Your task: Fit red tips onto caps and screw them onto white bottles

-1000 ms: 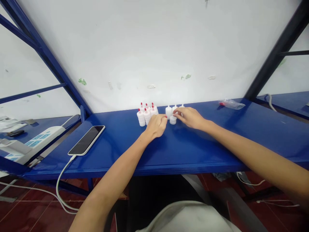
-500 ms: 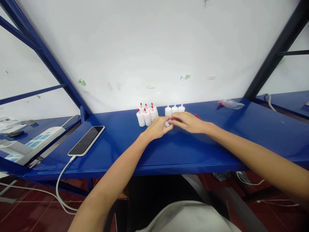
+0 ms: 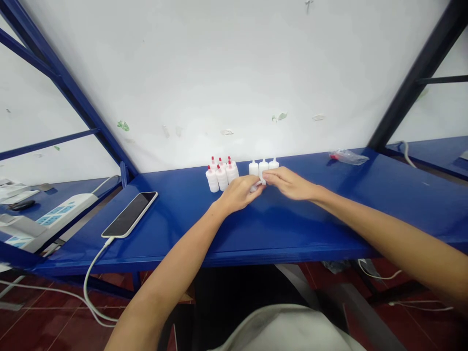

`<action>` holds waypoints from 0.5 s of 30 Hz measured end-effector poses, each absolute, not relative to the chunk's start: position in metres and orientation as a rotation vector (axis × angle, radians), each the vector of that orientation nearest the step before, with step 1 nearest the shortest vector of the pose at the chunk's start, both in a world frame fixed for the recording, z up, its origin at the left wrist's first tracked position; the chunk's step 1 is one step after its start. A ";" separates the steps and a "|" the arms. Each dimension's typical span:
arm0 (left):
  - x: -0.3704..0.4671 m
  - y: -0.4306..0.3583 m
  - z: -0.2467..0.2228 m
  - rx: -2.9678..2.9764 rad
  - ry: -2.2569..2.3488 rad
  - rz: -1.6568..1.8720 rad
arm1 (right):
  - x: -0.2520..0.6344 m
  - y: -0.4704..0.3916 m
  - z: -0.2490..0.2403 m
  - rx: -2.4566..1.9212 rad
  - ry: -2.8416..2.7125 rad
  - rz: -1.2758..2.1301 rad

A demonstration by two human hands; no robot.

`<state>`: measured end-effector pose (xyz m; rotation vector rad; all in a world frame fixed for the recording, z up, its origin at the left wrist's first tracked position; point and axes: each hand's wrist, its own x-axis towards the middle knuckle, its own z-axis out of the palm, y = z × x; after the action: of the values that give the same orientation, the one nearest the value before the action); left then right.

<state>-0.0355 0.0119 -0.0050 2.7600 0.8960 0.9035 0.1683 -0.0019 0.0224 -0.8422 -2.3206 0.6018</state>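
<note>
My left hand (image 3: 239, 192) is closed around a small white squeeze bottle (image 3: 255, 187), which lies tilted with its pale nozzle pointing right. The fingers of my right hand (image 3: 287, 183) are bent together at the tip of that nozzle; what they pinch is hidden. Behind my left hand stands a group of several white bottles with red tips (image 3: 222, 176). A row of three white bottles without red tips (image 3: 263, 167) stands upright behind my right hand, which partly covers them.
A phone (image 3: 130, 214) with a white charging cable lies on the left of the blue table (image 3: 234, 239). At the back right is a clear plastic bag (image 3: 348, 156) with something red in it. A white power strip (image 3: 60, 212) sits beyond the left edge, and a wall stands behind.
The red piece at my right fingertips no longer shows, and the nozzle is now visible there. Loose red pieces behind my right hand are out of sight. My left hand keeps the bottle.
</note>
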 end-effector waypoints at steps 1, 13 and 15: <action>-0.037 0.012 -0.004 2.759 0.934 0.918 | 0.173 0.000 0.025 -0.893 -2.291 0.601; -0.043 0.014 -0.003 2.708 0.981 0.811 | 0.249 0.036 0.036 -1.786 -2.563 0.204; -0.044 0.014 -0.003 2.691 0.967 0.809 | 0.256 0.042 0.033 -1.808 -2.573 0.207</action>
<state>-0.0438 0.0142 -0.0027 2.6913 0.9670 0.8086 0.2563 0.0423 0.0327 -1.8078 -2.5730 0.2067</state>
